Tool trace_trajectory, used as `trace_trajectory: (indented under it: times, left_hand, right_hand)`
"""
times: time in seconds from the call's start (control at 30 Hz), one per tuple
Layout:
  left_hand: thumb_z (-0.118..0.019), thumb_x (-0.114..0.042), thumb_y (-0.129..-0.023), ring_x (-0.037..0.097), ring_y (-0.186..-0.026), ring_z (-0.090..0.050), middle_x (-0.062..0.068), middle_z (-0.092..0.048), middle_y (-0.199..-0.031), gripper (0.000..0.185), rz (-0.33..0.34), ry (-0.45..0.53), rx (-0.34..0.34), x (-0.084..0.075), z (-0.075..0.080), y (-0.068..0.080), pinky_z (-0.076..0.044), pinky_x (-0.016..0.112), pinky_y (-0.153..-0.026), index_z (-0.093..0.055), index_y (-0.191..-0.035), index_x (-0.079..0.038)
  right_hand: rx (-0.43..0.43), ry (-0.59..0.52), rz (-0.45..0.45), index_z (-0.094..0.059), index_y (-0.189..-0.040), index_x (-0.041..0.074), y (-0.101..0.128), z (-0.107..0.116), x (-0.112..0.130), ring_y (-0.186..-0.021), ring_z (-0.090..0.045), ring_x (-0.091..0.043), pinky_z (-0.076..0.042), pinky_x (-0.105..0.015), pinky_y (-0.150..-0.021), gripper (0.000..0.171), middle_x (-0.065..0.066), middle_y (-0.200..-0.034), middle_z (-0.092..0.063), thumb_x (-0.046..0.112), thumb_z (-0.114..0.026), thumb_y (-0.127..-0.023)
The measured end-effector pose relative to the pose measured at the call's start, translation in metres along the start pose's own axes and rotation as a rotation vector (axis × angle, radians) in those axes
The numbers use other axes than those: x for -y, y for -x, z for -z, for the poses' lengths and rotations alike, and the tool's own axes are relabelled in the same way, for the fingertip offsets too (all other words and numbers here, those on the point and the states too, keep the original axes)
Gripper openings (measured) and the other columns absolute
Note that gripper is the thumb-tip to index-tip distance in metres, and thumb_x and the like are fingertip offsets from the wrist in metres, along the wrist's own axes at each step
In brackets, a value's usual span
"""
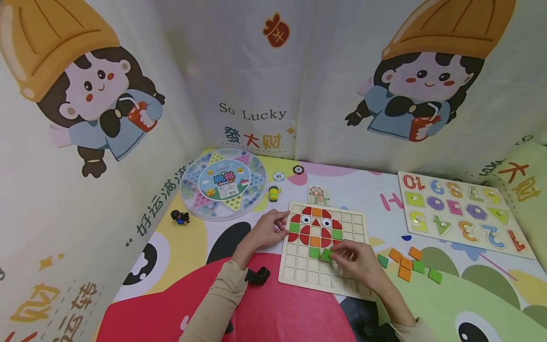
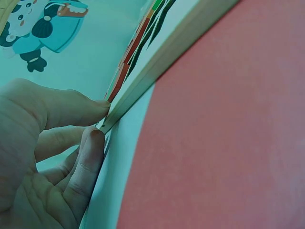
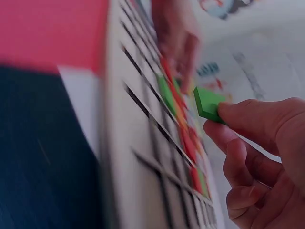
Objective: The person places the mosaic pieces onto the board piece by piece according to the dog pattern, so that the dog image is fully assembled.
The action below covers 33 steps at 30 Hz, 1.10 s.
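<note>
A pale wooden grid board [image 1: 342, 280] lies on the mat, its upper cells filled with red, orange and green tiles forming a face. My right hand [image 1: 356, 260] pinches a green square tile [image 1: 326, 255] just over the board, beside a seated green tile [image 1: 314, 252]. In the right wrist view the green tile [image 3: 208, 103] sits at my fingertips [image 3: 232, 116] above the board [image 3: 138, 157]. My left hand [image 1: 268, 229] holds the board's left edge; the left wrist view shows thumb and fingers [image 2: 88, 143] against the board's edge [image 2: 157, 67].
Loose orange and green tiles [image 1: 408, 266] lie right of the board. A number puzzle [image 1: 463, 213] sits far right, a round checkers case [image 1: 223, 184] far left. A pattern card [image 1: 319, 195], a small yellow toy [image 1: 273, 193], a black figure [image 1: 180, 217] and a black clip [image 1: 257, 276] lie around.
</note>
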State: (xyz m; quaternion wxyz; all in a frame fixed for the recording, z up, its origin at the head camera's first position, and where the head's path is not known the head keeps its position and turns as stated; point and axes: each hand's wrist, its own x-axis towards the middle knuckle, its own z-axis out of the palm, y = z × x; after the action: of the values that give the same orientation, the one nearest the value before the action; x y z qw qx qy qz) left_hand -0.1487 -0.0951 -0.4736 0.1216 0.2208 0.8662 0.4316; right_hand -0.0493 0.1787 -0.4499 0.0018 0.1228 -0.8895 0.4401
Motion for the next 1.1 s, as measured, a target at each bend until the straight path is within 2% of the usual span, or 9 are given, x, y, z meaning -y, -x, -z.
trace_trajectory:
  times: [0.17,0.57,0.8,1.1]
  left_hand:
    - [-0.073,-0.009,-0.088,0.011,-0.086,-0.055,0.0,-0.053,-0.097,0.061,0.014,-0.006,0.008,-0.001,0.001,0.0,-0.051,0.019,-0.074,-0.05,-0.144,-0.004]
    - [-0.073,-0.008,-0.087,0.012,-0.085,-0.055,0.002,-0.054,-0.096,0.06,-0.013,0.0,-0.002,-0.001,0.001,0.0,-0.052,0.021,-0.074,-0.051,-0.142,-0.001]
    - [-0.072,-0.007,-0.087,0.012,-0.085,-0.056,0.002,-0.054,-0.095,0.059,-0.015,-0.003,-0.005,0.0,0.0,0.0,-0.052,0.02,-0.074,-0.051,-0.142,0.0]
    - [-0.073,-0.008,-0.088,0.012,-0.085,-0.056,0.002,-0.054,-0.095,0.06,-0.011,-0.013,-0.002,0.001,0.0,-0.001,-0.052,0.021,-0.074,-0.051,-0.142,-0.001]
  right_hand:
    - [0.083,0.005,0.048,-0.074,-0.089,0.011,-0.003,-0.023,0.005,-0.062,-0.054,-0.004,-0.049,-0.022,-0.056,0.011,0.009,-0.079,-0.066,0.009,-0.08,-0.081]
    - [0.077,0.09,0.063,-0.077,-0.081,0.019,-0.003,-0.035,0.004,-0.064,-0.049,-0.002,-0.046,-0.02,-0.056,0.012,0.012,-0.08,-0.058,0.01,-0.083,-0.078]
    - [0.061,0.079,0.075,-0.078,-0.084,0.017,-0.002,-0.032,0.004,-0.064,-0.05,-0.003,-0.046,-0.021,-0.056,0.009,0.013,-0.08,-0.059,0.013,-0.084,-0.077]
    - [-0.062,0.078,0.06,-0.077,-0.09,0.013,-0.001,-0.01,-0.004,-0.065,-0.051,-0.005,-0.046,-0.022,-0.055,0.014,0.011,-0.079,-0.061,0.009,-0.083,-0.078]
